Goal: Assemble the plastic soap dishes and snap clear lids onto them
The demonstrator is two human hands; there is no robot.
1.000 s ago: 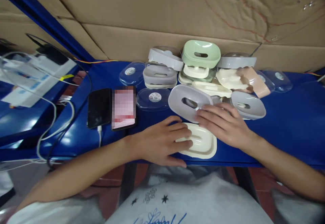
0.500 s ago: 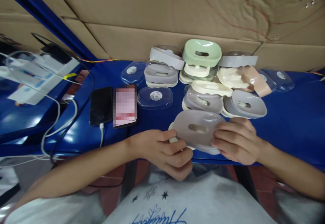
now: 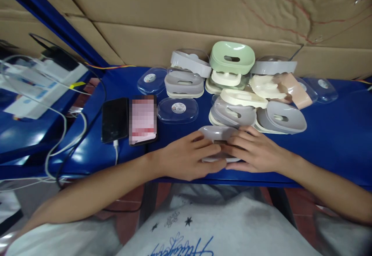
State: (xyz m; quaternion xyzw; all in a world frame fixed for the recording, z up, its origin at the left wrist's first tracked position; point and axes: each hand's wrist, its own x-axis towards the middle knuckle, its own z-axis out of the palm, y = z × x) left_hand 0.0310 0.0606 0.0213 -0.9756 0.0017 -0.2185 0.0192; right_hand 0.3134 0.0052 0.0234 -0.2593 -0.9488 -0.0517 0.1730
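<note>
Grey soap dish (image 3: 218,133): on the blue counter (image 3: 334,132) at its near edge, left hand (image 3: 190,157) and right hand (image 3: 252,151) pressed flat on top. Apparently being closed; a pile of loose dishes (image 3: 238,89) and clear lids (image 3: 178,110) behind awaits.

A packing workshop: a blue desk (image 3: 334,132) against flattened cardboard (image 3: 174,12), heaped with plastic soap dishes (image 3: 232,81) and clear lids (image 3: 178,110).
</note>
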